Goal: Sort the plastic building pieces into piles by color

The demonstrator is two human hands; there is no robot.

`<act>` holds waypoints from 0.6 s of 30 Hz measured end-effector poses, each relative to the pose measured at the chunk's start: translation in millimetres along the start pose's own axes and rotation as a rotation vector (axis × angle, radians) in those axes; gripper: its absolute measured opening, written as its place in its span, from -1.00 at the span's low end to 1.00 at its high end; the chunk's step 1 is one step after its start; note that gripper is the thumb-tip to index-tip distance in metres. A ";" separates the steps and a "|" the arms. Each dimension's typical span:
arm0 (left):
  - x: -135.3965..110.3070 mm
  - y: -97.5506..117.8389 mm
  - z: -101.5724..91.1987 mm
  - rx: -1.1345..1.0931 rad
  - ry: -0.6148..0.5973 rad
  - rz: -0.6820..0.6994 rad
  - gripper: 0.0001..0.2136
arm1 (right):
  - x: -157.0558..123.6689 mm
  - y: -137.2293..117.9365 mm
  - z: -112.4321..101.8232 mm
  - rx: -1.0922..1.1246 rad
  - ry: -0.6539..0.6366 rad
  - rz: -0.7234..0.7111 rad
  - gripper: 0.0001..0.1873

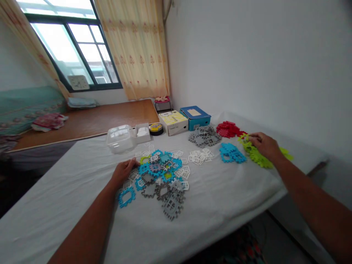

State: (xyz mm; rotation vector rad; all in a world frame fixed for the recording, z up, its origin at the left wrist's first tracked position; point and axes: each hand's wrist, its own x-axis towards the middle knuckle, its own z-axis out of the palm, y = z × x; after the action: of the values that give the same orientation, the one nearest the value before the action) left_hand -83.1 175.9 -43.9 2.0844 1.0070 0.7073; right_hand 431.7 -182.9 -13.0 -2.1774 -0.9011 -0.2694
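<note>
My right hand [264,146] is closed, its fingertips pinching a yellow-green toothed plastic building piece [243,138] at the edge of the yellow-green pile [261,158]. On the left, my left hand [123,173] reaches to the mixed pile of toothed pieces [154,168]. Its fingers are drawn together beside a yellow-green frame piece [144,160]; what they hold, if anything, is too small to make out. Blue, grey and white window-shaped pieces overlap in this pile. A loose blue frame [120,198] lies near my left wrist, and grey pieces [172,205] form the near end.
Sorted piles of grey [205,136], red [228,129], blue [231,153] and white window pieces [201,156] lie on the white-covered table [220,194]. Behind stand a clear plastic box [120,138], a white open box [142,133], a round black-yellow tin [156,128], a yellow box [173,122] and a blue box [195,116].
</note>
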 end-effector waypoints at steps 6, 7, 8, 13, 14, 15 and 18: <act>-0.3 2.7 0.1 0.022 0.012 -0.018 -0.42 | 14.1 67.6 -16.1 -0.185 0.004 0.022 -0.74; -0.4 2.2 0.3 0.022 0.013 -0.017 -0.41 | 14.8 72.0 -14.8 -0.200 0.001 0.010 -0.73; -0.3 1.5 0.5 0.019 0.015 -0.014 -0.41 | 15.5 74.3 -13.5 -0.222 0.007 -0.002 -0.73; 1.6 -4.3 2.2 -0.011 0.024 -0.010 -0.41 | 17.4 40.3 -2.0 -0.337 0.179 -0.079 -0.61; 2.2 -5.4 2.7 -0.018 0.026 -0.008 -0.41 | 15.6 22.4 4.6 -0.311 0.186 -0.120 -0.61; 2.8 -6.4 3.4 -0.024 0.026 -0.006 -0.41 | 12.2 1.2 13.6 -0.265 0.161 -0.175 -0.62; 3.1 -7.9 5.6 -0.031 0.028 0.002 -0.39 | -9.9 -73.6 53.3 -0.062 -0.057 -0.385 -0.68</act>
State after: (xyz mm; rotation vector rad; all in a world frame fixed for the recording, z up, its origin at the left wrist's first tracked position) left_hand -80.8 180.0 -52.9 2.0540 1.0036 0.7506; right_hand 370.0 -115.4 -13.0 -2.0627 -1.3603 -0.4270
